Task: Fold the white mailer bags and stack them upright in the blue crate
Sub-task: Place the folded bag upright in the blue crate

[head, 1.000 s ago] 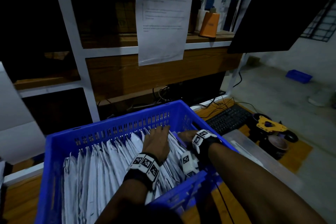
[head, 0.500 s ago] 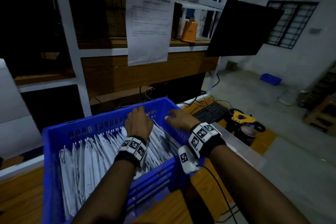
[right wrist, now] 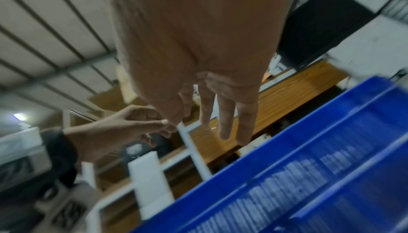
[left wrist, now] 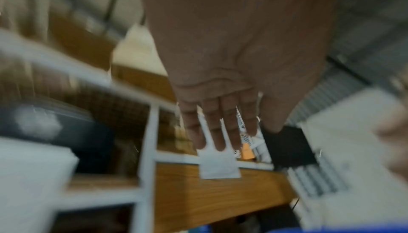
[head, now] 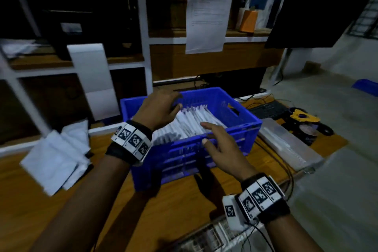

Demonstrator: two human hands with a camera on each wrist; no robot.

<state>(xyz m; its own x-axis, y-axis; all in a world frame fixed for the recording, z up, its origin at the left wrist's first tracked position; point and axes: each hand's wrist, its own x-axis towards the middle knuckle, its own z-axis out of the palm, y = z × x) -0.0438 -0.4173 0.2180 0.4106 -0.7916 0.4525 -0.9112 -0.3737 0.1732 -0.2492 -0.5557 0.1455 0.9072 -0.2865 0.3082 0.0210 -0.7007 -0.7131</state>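
The blue crate [head: 245,127] stands on the wooden table and holds a row of folded white mailer bags [head: 192,120] on edge. My left hand [head: 176,104] hovers over the crate's left rear corner with relaxed fingers and holds nothing. Above the crate's near rim is my right hand [head: 206,131], fingers straight and empty. A loose pile of flat white bags [head: 55,157] lies on the table to the left. The left wrist view is blurred and shows my left hand [left wrist: 223,132] with straight fingers. In the right wrist view my right hand [right wrist: 220,128] hangs over the crate [right wrist: 309,149].
A white bag [head: 92,80] leans upright against the white shelf frame behind the crate. To the right lie a keyboard [head: 268,109], a yellow tape dispenser [head: 302,116] and a clear box [head: 286,145]. A black monitor [head: 319,14] and a hanging paper sheet [head: 208,16] are above.
Both hands have lifted out of the crate, off the bags, and drawn back toward me. The head view has pulled back and turned left, bringing the loose pile into sight.
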